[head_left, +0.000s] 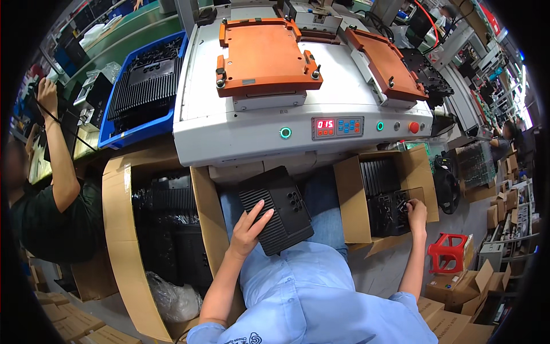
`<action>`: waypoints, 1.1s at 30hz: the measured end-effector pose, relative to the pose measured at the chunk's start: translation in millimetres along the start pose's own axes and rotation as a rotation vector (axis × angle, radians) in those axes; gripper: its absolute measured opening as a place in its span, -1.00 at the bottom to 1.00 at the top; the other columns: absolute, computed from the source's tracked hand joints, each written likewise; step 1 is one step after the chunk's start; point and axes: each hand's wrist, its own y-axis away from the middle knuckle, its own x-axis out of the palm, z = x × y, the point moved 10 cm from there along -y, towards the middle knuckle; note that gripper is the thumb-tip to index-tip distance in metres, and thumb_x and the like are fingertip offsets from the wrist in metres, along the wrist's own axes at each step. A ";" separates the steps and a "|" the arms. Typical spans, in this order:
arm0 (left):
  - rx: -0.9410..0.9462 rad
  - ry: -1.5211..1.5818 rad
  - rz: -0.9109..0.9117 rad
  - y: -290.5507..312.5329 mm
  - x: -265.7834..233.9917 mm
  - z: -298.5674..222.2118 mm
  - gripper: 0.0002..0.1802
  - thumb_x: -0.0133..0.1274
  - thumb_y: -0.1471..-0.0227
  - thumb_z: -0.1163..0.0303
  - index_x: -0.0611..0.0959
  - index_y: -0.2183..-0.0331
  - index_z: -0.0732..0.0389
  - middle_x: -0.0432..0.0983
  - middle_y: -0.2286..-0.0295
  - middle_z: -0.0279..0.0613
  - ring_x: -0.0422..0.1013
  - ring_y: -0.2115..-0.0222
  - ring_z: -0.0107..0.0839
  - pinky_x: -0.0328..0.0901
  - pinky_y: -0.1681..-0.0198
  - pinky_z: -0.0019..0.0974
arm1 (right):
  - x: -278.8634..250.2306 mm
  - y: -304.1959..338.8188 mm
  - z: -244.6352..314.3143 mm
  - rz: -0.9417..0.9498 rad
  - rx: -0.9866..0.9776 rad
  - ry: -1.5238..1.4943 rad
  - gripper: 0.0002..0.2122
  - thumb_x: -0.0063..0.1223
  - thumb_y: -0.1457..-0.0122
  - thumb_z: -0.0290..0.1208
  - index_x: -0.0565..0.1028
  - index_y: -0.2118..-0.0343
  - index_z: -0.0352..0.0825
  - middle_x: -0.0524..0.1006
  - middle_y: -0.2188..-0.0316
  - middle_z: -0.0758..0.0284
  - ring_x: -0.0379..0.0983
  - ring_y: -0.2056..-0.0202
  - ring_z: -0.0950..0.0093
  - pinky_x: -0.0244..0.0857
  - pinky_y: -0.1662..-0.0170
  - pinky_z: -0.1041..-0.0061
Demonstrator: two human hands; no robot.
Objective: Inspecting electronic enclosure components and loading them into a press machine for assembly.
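Note:
My left hand (248, 230) lies over the left side of a black ribbed plastic housing (285, 213), its fingers spread on the ribs and its thumb hidden. The housing is tilted above my lap, with a group of small round holes or knobs on its smooth part. Over at the right, my right hand (417, 216) has its fingers curled at the edge of a black plastic part (391, 213) in an open cardboard box (352, 200). A ribbed black housing (379, 176) stands behind that part in the same box.
A larger cardboard box (121, 241) with black housings and plastic bags stands at my left. Ahead is a white machine (229, 135) with two orange fixtures (260, 54). A blue bin (103, 135) holds black parts. Another person (63, 212) works at far left. A red stool (448, 252) stands right.

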 end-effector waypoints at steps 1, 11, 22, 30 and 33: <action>-0.019 -0.002 0.016 0.3 1.9 1.6 -0.52 0.07 0.22 0.62 0.64 0.14 0.16 0.41 0.02 -0.02 0.45 0.36 -0.19 0.36 0.26 -0.32 | -12.1 0.8 7.8 -0.083 -0.031 0.053 -0.88 0.05 -0.11 -0.49 0.52 0.34 -0.42 0.53 0.44 0.06 0.49 0.34 0.12 0.33 0.27 0.28; 0.027 0.040 0.010 -4.4 5.7 -3.6 -0.43 0.13 0.31 0.65 0.62 0.11 0.18 0.39 0.01 -0.03 0.46 0.32 -0.15 0.38 0.25 -0.29 | -13.9 42.2 254.5 0.248 -0.374 -0.714 -0.80 -0.09 -0.24 -0.48 0.47 0.13 -0.39 0.55 0.30 0.22 0.51 0.28 0.48 0.36 0.21 0.56; 0.085 0.038 0.027 -0.3 12.1 -9.8 -0.37 0.10 0.36 0.70 0.62 0.10 0.16 0.39 0.00 -0.07 0.37 0.49 -0.29 0.33 0.42 -0.39 | 30.1 70.7 338.9 0.392 -0.550 -0.728 -0.85 0.09 -0.14 -0.47 0.46 0.28 -0.42 0.52 0.49 0.20 0.45 0.49 0.44 0.32 0.39 0.51; 0.099 0.025 0.043 1.3 14.7 -8.3 -0.40 0.06 0.33 0.70 0.61 0.10 0.17 0.40 0.01 -0.08 0.36 0.51 -0.28 0.32 0.45 -0.38 | 29.3 76.1 348.5 0.355 -0.642 -0.723 -0.84 0.08 -0.14 -0.47 0.45 0.26 -0.41 0.52 0.49 0.16 0.49 0.45 0.33 0.35 0.36 0.45; 0.107 0.037 0.054 1.0 16.8 -9.5 -0.41 0.06 0.32 0.70 0.61 0.10 0.18 0.40 0.01 -0.07 0.38 0.48 -0.26 0.33 0.43 -0.38 | 24.8 82.6 350.9 0.235 -0.719 -0.664 -0.85 0.08 -0.14 -0.46 0.44 0.28 -0.41 0.52 0.47 0.14 0.50 0.41 0.23 0.36 0.35 0.40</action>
